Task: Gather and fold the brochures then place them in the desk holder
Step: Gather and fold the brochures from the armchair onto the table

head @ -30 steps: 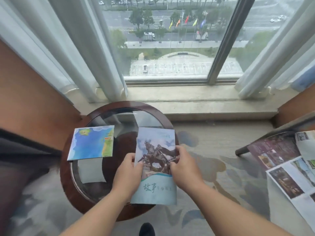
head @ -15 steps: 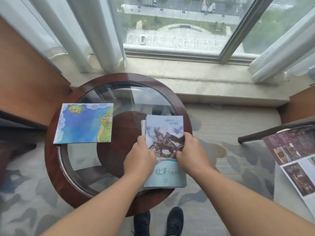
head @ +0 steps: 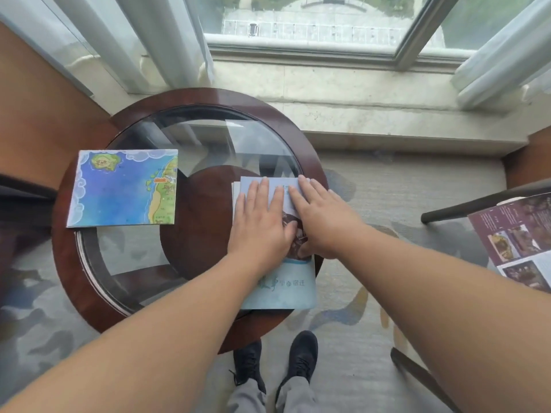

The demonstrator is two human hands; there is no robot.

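Note:
A folded pale-blue brochure [head: 286, 287] with a horse picture lies on the right side of the round glass-topped table [head: 89, 278]. My left hand [head: 261, 223] and my right hand [head: 320, 217] both press flat on its upper half, fingers straight and side by side. A second folded brochure with a blue map cover [head: 125, 187] lies flat on the table's left side, apart from both hands. No desk holder shows in this view.
An unfolded dark-red brochure [head: 518, 234] with photos lies on a chair at the right edge. The window sill and white curtains stand behind the table. An orange chair sits at the left. My black shoes are below the table's near rim.
The horse brochure came down flat onto the table. Both hands went from holding its side edges to pressing on top of it with straight fingers. The view tilted further down.

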